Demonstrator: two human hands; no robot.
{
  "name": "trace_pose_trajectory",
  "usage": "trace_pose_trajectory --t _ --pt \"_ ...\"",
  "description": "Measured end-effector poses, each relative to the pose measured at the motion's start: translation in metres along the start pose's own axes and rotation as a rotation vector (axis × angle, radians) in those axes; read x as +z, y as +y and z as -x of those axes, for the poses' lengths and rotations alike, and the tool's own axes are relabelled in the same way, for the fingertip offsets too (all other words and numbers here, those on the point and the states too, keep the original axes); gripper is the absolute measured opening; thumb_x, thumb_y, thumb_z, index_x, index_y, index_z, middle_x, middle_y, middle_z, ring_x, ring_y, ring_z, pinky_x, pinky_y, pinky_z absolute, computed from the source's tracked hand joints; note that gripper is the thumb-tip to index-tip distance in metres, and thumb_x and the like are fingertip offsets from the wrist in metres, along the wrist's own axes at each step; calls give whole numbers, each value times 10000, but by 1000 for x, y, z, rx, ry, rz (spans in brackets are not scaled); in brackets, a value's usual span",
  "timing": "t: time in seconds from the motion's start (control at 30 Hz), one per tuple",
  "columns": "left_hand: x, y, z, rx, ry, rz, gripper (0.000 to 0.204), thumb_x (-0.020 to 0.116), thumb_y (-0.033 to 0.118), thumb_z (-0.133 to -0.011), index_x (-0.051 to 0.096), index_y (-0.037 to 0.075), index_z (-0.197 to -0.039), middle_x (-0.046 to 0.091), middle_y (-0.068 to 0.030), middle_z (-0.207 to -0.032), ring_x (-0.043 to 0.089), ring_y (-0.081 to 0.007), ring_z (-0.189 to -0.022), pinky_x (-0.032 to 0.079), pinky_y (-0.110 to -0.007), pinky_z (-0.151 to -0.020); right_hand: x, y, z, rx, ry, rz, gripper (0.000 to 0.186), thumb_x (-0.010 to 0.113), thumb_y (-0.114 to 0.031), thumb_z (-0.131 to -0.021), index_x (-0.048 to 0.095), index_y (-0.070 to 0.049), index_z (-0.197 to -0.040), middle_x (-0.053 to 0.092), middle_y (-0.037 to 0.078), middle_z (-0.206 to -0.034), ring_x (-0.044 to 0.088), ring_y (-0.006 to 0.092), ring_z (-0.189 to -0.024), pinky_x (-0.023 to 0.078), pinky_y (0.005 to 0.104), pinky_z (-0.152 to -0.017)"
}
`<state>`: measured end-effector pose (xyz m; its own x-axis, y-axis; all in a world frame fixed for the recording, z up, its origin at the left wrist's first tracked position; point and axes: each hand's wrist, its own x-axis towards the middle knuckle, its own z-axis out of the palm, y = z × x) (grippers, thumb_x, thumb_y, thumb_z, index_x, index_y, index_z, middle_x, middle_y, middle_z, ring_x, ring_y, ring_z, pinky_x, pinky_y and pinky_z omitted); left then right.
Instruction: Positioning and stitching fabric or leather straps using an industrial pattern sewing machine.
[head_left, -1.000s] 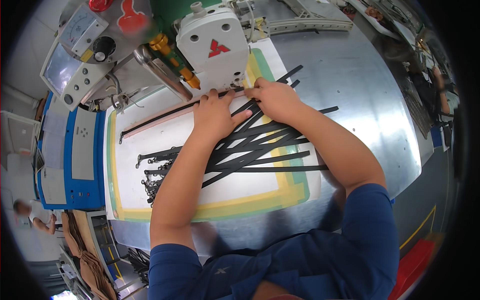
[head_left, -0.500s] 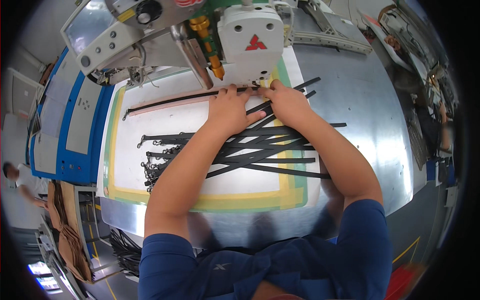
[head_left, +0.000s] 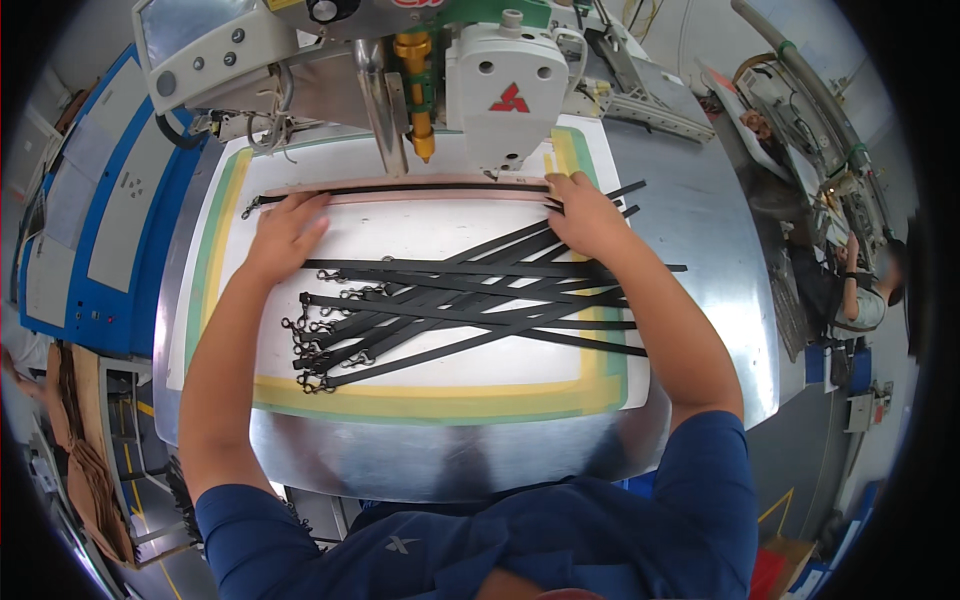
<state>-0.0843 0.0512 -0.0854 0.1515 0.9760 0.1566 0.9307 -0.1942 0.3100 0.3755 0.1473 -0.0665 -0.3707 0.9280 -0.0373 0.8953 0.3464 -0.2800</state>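
Observation:
A black strap with a metal snap hook at its left end lies lengthwise on a narrow pink strip, under the machine head. My left hand is open, its outstretched fingertips resting on the strap near the hook. At the strap's right end my right hand is closed, fingers and thumb bent around the tip, which they partly hide. Nearer to me, a loose pile of black straps crosses over itself, metal hooks bunched at the left.
A sewing machine head and a gold-coloured cylinder hang over the far side. The white board edged in yellow and green tape lies on a metal table. A blue cabinet stands left; a person is at far right.
My left hand has slid leftward from the strap's middle to near its hook end. My right hand stays at the right end. The whole view has shifted slightly.

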Motion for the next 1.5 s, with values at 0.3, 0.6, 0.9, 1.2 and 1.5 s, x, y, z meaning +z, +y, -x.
trace_pose_trajectory --t 0.3,0.6,0.9,1.2,1.5 --pt "7 -23 15 2 105 -9 496 522 431 -1061 635 144 -1449 577 -130 -1509 494 -329 -1429 316 -508 -1188 19 -9 -20 -85 116 -181 394 639 -30 -928 630 9 -1320 631 247 -1262 638 441 -1164 521 469 -1018" --pt "12 -16 12 -2 118 -29 499 541 447 -1050 645 146 -1434 579 -116 -1513 496 -313 -1429 315 -514 -1188 34 -9 -23 -97 173 -95 351 591 -17 -975 632 49 -1317 632 256 -1245 634 456 -1142 517 478 -1005" --pt "12 -9 9 -22 151 -4 505 565 452 -1042 659 111 -1402 618 -113 -1469 536 -309 -1385 344 -497 -1166 30 0 -12 -63 335 -143 323 644 -109 -950 661 -57 -1269 643 202 -1236 669 435 -1086 556 502 -930" --pt "16 -6 7 -29 145 -15 550 548 506 -1047 661 101 -1402 605 -99 -1488 523 -286 -1405 343 -498 -1179 46 4 -7 -64 345 26 259 644 -187 -952 683 -106 -1194 680 118 -1190 700 387 -1027 571 493 -871" --pt "25 -16 -2 -34 156 204 510 532 497 -1058 714 110 -1336 648 -103 -1425 577 -302 -1333 363 -492 -1146 54 16 -12 -26 394 72 275 639 -189 -955 681 -82 -1205 673 130 -1181 692 391 -1038 564 489 -875"
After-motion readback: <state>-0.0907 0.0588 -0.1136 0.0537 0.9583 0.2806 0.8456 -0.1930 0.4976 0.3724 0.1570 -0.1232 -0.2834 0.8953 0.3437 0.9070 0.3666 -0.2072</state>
